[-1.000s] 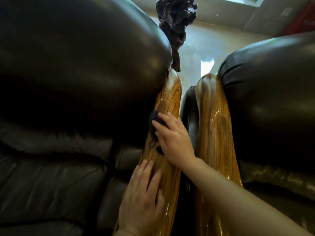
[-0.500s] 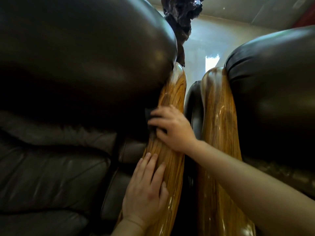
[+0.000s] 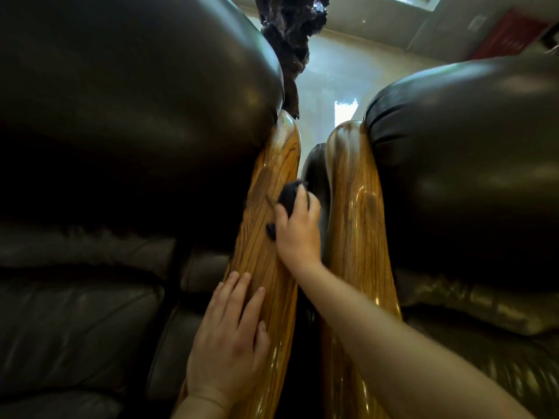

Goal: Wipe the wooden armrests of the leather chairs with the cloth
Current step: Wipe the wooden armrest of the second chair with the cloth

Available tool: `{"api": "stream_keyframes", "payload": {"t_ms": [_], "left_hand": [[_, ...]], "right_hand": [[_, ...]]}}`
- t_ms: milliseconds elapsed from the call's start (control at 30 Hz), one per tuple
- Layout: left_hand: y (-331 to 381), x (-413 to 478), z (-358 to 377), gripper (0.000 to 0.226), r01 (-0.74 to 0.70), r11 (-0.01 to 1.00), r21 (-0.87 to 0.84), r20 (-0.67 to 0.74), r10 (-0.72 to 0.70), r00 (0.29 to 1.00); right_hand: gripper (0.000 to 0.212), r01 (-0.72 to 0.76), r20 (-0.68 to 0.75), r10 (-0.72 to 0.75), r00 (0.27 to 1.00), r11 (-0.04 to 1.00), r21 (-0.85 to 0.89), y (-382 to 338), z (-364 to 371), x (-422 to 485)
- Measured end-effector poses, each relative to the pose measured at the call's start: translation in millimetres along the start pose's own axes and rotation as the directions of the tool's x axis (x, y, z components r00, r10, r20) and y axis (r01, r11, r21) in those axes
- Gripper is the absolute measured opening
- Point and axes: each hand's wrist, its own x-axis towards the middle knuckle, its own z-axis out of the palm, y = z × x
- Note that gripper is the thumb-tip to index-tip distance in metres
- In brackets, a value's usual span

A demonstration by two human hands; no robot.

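Two glossy wooden armrests run side by side up the middle of the view. On the left armrest (image 3: 266, 213), my right hand (image 3: 298, 234) presses a small dark cloth (image 3: 289, 196) against its right edge, about halfway up. Lower down the same armrest, my left hand (image 3: 228, 337) lies flat with fingers spread, holding nothing. The right armrest (image 3: 355, 213) stands untouched just right of my right forearm. Most of the cloth is hidden under my fingers.
A dark leather chair (image 3: 121, 116) fills the left, another dark leather chair (image 3: 469, 164) the right. A narrow dark gap separates the armrests. Beyond them stand a gnarled dark wooden piece (image 3: 290, 28) and pale shiny floor (image 3: 341, 80).
My right hand has slid the cloth from the left armrest's left side, by the leather cushion, across to its right edge. My left hand stays flat on the lower armrest.
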Motion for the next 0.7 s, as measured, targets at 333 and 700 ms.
{"api": "stream_keyframes", "payload": {"t_ms": [333, 700], "left_hand": [[-4.6, -1.7, 10.4, 0.049, -0.020, 1.000, -0.017, -0.062, 0.019, 0.998], [-3.8, 2.6, 12.0, 0.047, -0.051, 0.999, 0.015, -0.145, 0.053, 0.988]], "right_hand": [[0.072, -0.002, 0.078, 0.008, 0.997, 0.997, -0.077, -15.8, 18.1, 115.2], [0.039, 0.797, 0.412, -0.691, 0.594, 0.574, -0.187, 6.1, -2.2, 31.5]]}}
